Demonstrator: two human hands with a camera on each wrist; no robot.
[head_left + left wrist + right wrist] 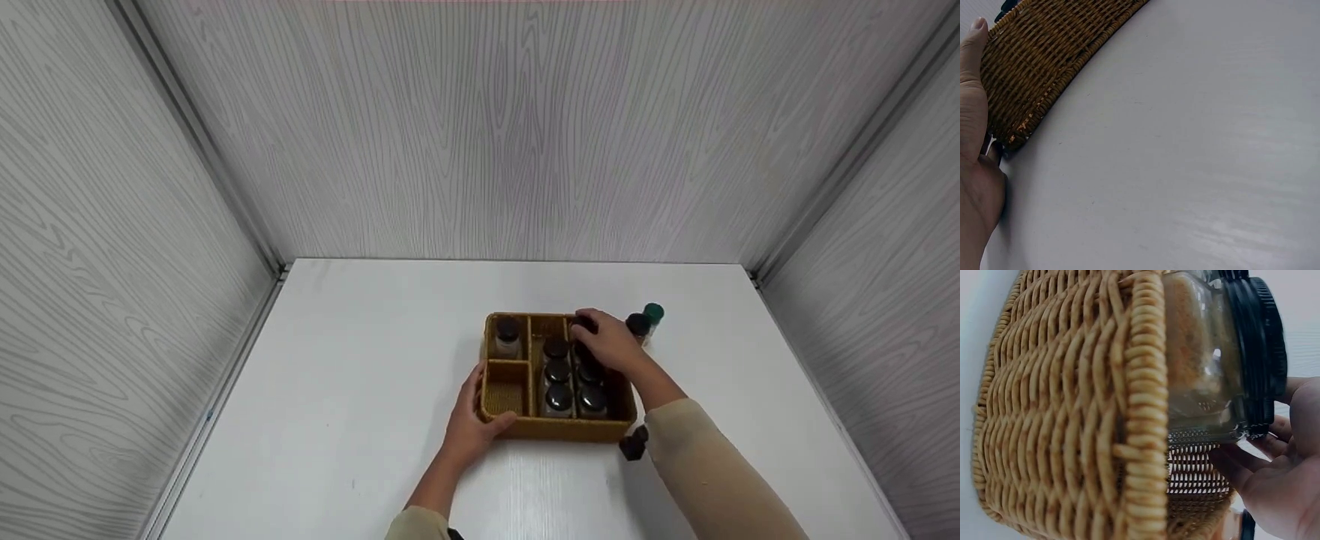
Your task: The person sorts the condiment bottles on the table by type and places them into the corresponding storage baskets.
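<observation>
A wicker basket [570,430] with several compartments stands on the white table. My left hand [471,427] grips its front left corner, thumb over the front rim and fingers along the left side; the left wrist view shows the woven wall [1039,62] beside that hand [974,124]. My right hand [611,341] reaches into the back of the right compartment, its thumb and fingers around the black lid of a spice jar [584,324]. In the right wrist view, the fingers of that hand [1280,467] are partly hidden behind nearer jars, one holding brownish contents [1193,343].
More black-lidded jars stand in the middle column [557,373] and one in the back left compartment [508,337]. Right of the basket are a black-lidded jar [638,324] and a green-lidded jar [654,312]. Grey wood-grain panels [495,135] enclose the table's back and sides.
</observation>
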